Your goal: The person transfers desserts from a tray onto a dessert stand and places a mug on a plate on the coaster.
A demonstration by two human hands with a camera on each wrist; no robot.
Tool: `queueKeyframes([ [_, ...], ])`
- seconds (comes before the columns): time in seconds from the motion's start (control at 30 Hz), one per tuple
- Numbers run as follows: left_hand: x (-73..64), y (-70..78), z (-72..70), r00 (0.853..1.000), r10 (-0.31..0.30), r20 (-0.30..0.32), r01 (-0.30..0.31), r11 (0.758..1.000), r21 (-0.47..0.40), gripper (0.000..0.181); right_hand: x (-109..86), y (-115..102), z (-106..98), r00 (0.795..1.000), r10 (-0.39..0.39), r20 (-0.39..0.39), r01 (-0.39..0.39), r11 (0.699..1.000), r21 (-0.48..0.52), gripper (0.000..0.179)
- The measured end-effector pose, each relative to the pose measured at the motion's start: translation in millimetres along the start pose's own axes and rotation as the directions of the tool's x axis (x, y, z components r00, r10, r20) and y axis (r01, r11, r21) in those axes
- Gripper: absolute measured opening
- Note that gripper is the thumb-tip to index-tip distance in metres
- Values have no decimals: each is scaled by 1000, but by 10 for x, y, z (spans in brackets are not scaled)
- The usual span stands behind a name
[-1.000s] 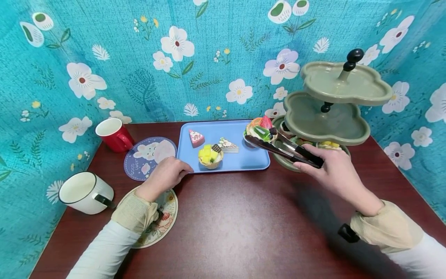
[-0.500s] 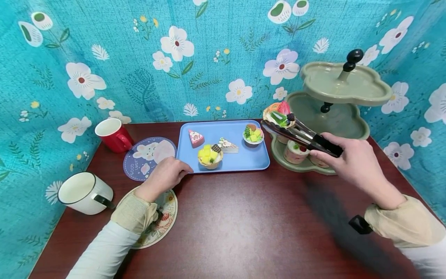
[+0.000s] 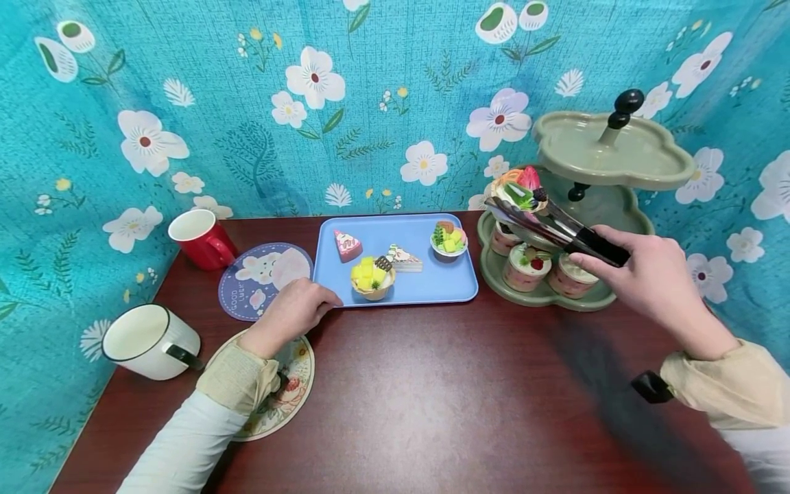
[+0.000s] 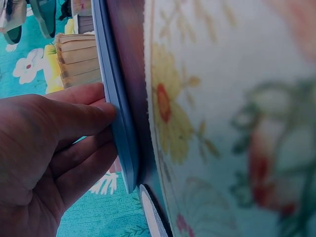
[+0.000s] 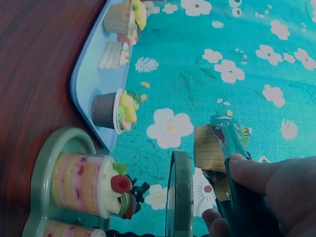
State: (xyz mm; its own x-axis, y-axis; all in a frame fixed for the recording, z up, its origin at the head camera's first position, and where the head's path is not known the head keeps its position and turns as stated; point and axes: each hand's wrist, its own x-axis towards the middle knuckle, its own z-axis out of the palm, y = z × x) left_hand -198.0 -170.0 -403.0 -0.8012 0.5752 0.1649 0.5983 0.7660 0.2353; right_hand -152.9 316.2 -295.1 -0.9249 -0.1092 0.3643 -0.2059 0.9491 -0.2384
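Observation:
My right hand point(image 3: 655, 274) grips black-handled tongs point(image 3: 577, 237), whose tips pinch a fruit tart point(image 3: 517, 186) with strawberry, kiwi and orange on top. The tart hangs at the left edge of the tiered stand's middle tier point(image 3: 607, 223); the right wrist view shows it raised above that tier's rim point(image 5: 181, 197). At the near left corner of the blue tray point(image 3: 426, 291), my left hand point(image 3: 295, 310) pinches the rim between thumb and fingers. On the tray lie a mango tart point(image 3: 372, 280), a pink cake slice point(image 3: 348, 245), a white cake slice point(image 3: 404, 259) and a fruit cup point(image 3: 448, 239).
Several cake cups, one a berry-topped cup point(image 3: 527, 267), stand on the stand's bottom tier point(image 3: 524, 298). Its top tier point(image 3: 654, 147) overhangs the middle one. To the left are a red mug point(image 3: 200, 240), a white mug point(image 3: 151, 342), a rabbit placemat point(image 3: 247, 278) and a floral mat point(image 3: 296, 391).
My right hand has carried the tart in the tongs rightward and up, from above the tray's right end to the stand's middle tier. My left hand has stayed at the tray corner.

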Motion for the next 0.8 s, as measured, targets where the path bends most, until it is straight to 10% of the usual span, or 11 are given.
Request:
queueKeyframes([
  [0.8,2,10,-5,1000,-19,13,19,1000,-1,15,122,257,-49,988,147,44,-145,988,-50,70],
])
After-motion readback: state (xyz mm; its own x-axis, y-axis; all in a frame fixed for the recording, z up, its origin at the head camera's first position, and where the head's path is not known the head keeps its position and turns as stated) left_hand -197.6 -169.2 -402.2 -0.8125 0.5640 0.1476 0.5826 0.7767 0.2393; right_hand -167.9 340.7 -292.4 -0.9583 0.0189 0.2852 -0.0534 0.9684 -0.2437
